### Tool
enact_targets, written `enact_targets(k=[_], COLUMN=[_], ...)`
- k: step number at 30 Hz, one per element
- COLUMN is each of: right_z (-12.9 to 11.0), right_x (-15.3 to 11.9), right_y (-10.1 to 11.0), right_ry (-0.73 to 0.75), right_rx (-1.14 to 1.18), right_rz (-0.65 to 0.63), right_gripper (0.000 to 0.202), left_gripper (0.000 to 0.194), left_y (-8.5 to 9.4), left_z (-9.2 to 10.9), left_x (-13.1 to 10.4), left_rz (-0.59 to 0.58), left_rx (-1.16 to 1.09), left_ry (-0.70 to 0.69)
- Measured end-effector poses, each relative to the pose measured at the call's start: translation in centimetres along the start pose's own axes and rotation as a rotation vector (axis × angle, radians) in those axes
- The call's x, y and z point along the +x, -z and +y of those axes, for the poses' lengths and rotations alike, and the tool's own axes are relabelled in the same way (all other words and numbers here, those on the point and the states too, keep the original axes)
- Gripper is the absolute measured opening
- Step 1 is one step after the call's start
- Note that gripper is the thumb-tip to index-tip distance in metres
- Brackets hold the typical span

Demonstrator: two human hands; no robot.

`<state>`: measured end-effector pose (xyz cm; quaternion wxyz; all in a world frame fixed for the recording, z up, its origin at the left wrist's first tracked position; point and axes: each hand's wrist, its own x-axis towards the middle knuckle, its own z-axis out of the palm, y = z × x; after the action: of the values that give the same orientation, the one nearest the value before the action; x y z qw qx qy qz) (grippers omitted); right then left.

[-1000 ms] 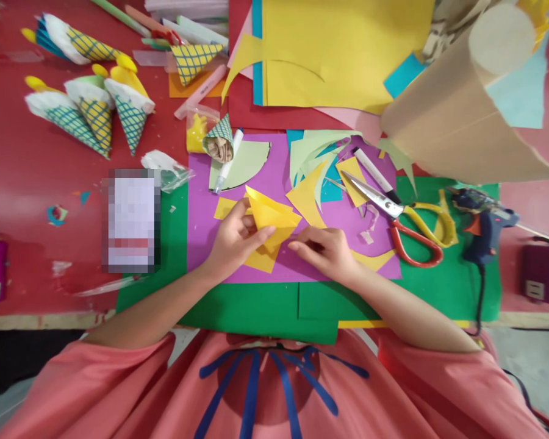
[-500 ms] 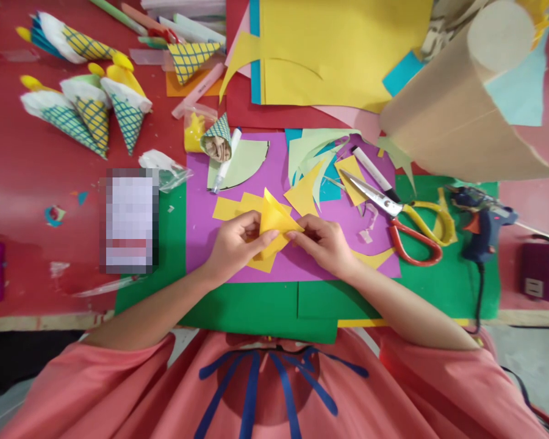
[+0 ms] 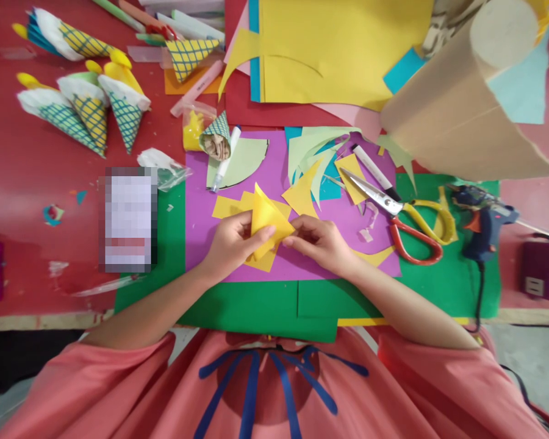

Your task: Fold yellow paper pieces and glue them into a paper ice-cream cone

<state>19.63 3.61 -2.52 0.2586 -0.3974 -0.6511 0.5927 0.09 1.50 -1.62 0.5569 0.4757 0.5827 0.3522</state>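
Note:
A yellow piece of paper [image 3: 268, 221], rolled into a pointed cone shape, is held over the purple sheet [image 3: 205, 256], tip up. My left hand [image 3: 233, 244] grips its left side, thumb across the front and fingers behind. At the cone's right corner, my right hand [image 3: 318, 241] has thumb and forefinger closed on the paper edge; the fingertips are partly hidden. Small yellow paper pieces [image 3: 224, 208] lie beneath. Just beyond are a curved yellow offcut [image 3: 304, 188] and a pale green paper sector [image 3: 247, 161] with a marker [image 3: 225, 161] across it.
Scissors [image 3: 393, 207], a capped marker [image 3: 375, 171] and a glue gun [image 3: 487, 228] lie to the right. A large brown cardboard roll [image 3: 443, 103] slants behind. Several finished paper cones [image 3: 86, 116] sit at the back left, with yellow sheets [image 3: 338, 55] at the back.
The yellow cone has shifted slightly left and turned, its tip now farther left and higher. My left thumb has moved a little, and my right fingers stay at the right corner.

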Motion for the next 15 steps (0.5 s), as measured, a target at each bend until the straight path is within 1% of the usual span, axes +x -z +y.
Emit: enact_targets(k=[3,15], right_z=[0.28,0.05], right_x=[0.0,-0.02], right_y=[-0.04,-0.07], right_ry=[-0.021,-0.056], right_rx=[0.023,0.037], right_rz=[0.012,0.043], right_gripper=[0.025,0.033], left_gripper=[0.026,0.027], left_y=[0.08,-0.03], left_z=[0.08,-0.16], left_x=[0.05,-0.04], left_rz=[0.035,0.033], left_rx=[-0.023,-0.003], left_ry=[-0.005,-0.02])
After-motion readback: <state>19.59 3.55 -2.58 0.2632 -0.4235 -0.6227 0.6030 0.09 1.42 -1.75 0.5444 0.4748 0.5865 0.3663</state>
